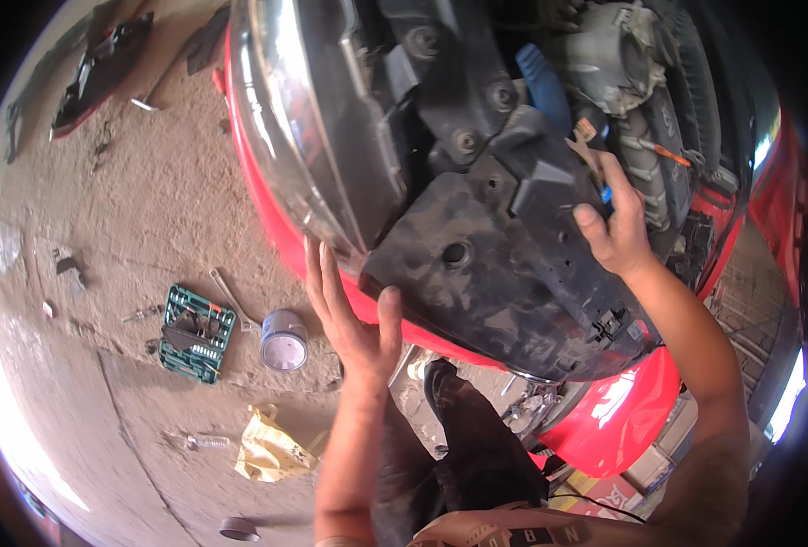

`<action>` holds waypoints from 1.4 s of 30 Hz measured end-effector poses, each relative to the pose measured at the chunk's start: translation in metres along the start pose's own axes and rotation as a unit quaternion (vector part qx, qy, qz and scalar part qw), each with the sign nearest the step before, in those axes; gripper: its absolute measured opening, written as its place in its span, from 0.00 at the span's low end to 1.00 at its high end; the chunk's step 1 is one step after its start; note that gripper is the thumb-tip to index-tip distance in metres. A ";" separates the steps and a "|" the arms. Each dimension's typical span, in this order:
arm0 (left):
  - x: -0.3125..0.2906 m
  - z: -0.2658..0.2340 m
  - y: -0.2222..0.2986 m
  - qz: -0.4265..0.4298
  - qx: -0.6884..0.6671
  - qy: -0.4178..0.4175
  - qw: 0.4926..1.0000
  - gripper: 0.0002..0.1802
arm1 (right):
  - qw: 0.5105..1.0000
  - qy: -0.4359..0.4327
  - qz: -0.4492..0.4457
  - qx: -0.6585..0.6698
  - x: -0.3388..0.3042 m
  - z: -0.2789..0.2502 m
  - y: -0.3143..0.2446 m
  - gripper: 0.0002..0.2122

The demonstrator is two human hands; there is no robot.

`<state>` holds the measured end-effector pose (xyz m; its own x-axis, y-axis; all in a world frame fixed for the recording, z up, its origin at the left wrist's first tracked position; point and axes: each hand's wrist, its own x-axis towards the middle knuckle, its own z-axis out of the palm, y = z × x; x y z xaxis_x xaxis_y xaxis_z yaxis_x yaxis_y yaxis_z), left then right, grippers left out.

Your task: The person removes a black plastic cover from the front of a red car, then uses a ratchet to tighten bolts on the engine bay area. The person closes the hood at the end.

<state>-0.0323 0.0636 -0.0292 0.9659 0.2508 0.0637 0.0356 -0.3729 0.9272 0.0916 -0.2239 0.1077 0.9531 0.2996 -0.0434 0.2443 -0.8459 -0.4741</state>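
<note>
The left hand (354, 314) is raised with the palm open and the fingers spread and extended upward; the fingertips meet the lower edge of the headlight (317, 128) where it joins the red bumper (272, 214), and the thumb rests against the edge of the black plastic panel (486, 264). It grips nothing. The left forearm rises from the lower edge of the view, nearly vertical. The right hand (615, 223) is extended up and forward on a bent arm, the fingers curled over the upper right corner of the same panel, the thumb pressed on its face; a small blue part sits just beside the fingers, and whether the hand grips it cannot be determined. An orange-tipped tool (673, 155) lies in the engine bay near the hand. The panel is dusty, matt black, with a round hole near its centre and several bolts (466, 141) along its upper section; it sits on top of the car's front end, between the headlight and the engine parts (618, 55). On the concrete floor (130, 210) to the left, a green socket case (197, 333) lies open, with sockets and bits seated in its compartments. A wrench (231, 296) lies just beside it, and a metal can (283, 340) lies on its side near the case. A crumpled yellow bag (272, 447) lies lower down, well apart from the case.
</note>
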 end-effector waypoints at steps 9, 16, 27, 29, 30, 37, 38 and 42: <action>0.137 -0.069 0.019 0.356 0.213 -0.268 0.869 0.41 | 0.998 -0.058 0.013 -0.012 0.005 0.002 -0.010 0.35; 0.177 -0.048 0.037 0.537 0.229 -0.274 0.764 0.17 | 0.997 -0.071 0.020 -0.026 0.006 -0.001 -0.012 0.32; 0.181 -0.050 0.047 0.517 0.243 -0.334 0.749 0.36 | 0.998 -0.054 -0.003 -0.017 0.007 0.001 -0.008 0.30; 0.182 -0.052 0.051 0.508 0.242 -0.346 0.751 0.35 | 0.999 -0.049 0.006 -0.013 0.008 0.000 -0.010 0.30; 0.183 -0.053 0.053 0.502 0.237 -0.348 0.755 0.31 | 0.999 -0.048 0.011 -0.010 0.008 -0.001 -0.011 0.30; 0.179 -0.058 0.062 0.507 0.291 -0.343 0.736 0.32 | 1.000 -0.022 0.009 -0.013 0.008 0.003 -0.011 0.27; 0.176 -0.055 0.058 0.483 0.315 -0.375 0.726 0.48 | 1.000 -0.014 0.009 -0.009 0.006 0.004 -0.010 0.27; 0.170 -0.059 0.062 0.496 0.347 -0.347 0.716 0.49 | 0.999 0.017 -0.014 -0.023 0.004 0.006 -0.007 0.26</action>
<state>0.1188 0.1360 0.0606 0.4902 -0.8599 0.1422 -0.8705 -0.4748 0.1300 0.0926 -0.2147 0.1057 0.9512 0.3086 -0.0005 0.2780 -0.8574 -0.4331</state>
